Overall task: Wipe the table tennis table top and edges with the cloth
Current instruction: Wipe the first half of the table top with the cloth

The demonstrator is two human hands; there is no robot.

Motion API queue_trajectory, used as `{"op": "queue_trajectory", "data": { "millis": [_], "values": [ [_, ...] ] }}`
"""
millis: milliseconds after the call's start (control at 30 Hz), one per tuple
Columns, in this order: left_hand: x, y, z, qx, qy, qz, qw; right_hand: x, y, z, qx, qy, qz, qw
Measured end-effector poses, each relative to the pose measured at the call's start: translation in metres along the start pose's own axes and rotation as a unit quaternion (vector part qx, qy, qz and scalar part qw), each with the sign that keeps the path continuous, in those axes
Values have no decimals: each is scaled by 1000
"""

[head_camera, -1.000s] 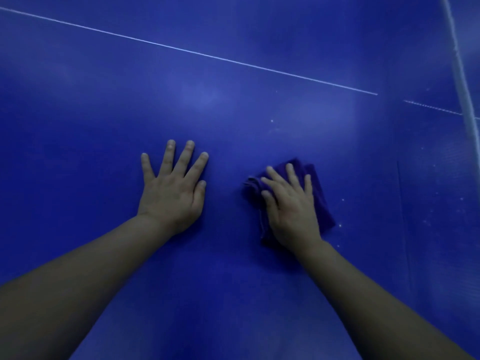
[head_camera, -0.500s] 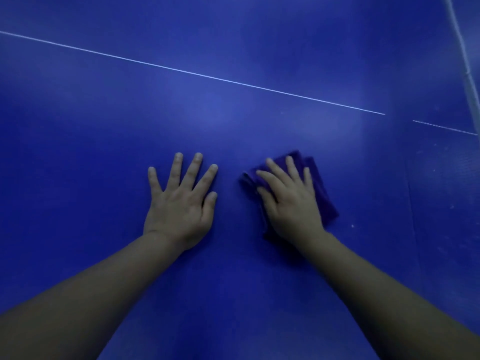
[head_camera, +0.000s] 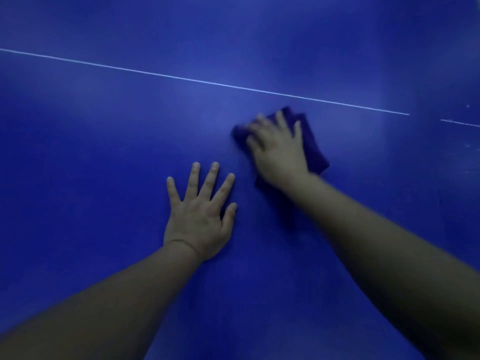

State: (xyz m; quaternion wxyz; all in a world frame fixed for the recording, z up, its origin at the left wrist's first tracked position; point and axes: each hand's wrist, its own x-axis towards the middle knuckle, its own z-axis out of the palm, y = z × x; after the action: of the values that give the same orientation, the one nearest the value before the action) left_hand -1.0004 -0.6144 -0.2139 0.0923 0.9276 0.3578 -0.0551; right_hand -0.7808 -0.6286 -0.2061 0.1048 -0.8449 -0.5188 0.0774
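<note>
Right hand (head_camera: 279, 149) has pushed the soft folded cloth (head_camera: 313, 149) forward, fingers flat; left hand (head_camera: 198, 216) splayed, empty.

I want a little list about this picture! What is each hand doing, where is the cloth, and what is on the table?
left hand: left hand lies flat on the table, fingers spread, holding nothing
right hand: right hand presses flat on the cloth, blurred
cloth: dark purple cloth, folded, under the right hand, just short of the white line
table: blue table top
white line: thin white line crossing the table beyond both hands
hand positions: right hand is farther out than the left
</note>
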Motion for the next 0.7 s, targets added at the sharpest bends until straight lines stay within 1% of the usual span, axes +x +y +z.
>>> {"op": "queue_trajectory", "data": {
  "millis": [67,100,133,167,267,300,333,367,400,467,533,567,633,700],
  "values": [
    [0,0,0,0,-2,1,1000,-56,-3,1,-12,-18,-73,997],
    [0,1,0,0,-4,3,1000,-75,6,-2,-11,-23,-82,996],
    [0,1,0,0,-5,4,1000,-83,20,-6,-7,-22,-71,997],
    [0,1,0,-1,-5,5,1000,-81,36,-10,-1,-18,-38,999],
    [0,1,0,2,-7,4,1000,-33,69,-20,10,9,121,993],
    [-1,1,0,4,-9,3,1000,-10,70,-21,19,17,159,987],
    [-1,1,-1,6,-10,3,1000,14,66,-20,26,20,178,983],
    [-2,0,-2,6,-10,2,1000,37,56,-18,26,16,176,984],
    [-2,1,-3,4,-10,2,1000,54,40,-14,20,8,156,987],
    [-2,1,-4,-3,-7,-3,1000,66,3,-4,8,-14,76,997],
    [-2,1,-4,-7,-8,-7,1000,32,-18,3,-12,-24,-17,999],
    [-2,1,-4,-8,-9,-5,1000,2,-16,3,-20,-22,-47,998],
    [-1,0,-4,-7,-9,-5,1000,-61,3,-2,-19,-17,-61,998],
    [-1,-1,-3,-7,-12,-3,1000,-91,33,-11,-17,-26,-32,999]
  ]
}}
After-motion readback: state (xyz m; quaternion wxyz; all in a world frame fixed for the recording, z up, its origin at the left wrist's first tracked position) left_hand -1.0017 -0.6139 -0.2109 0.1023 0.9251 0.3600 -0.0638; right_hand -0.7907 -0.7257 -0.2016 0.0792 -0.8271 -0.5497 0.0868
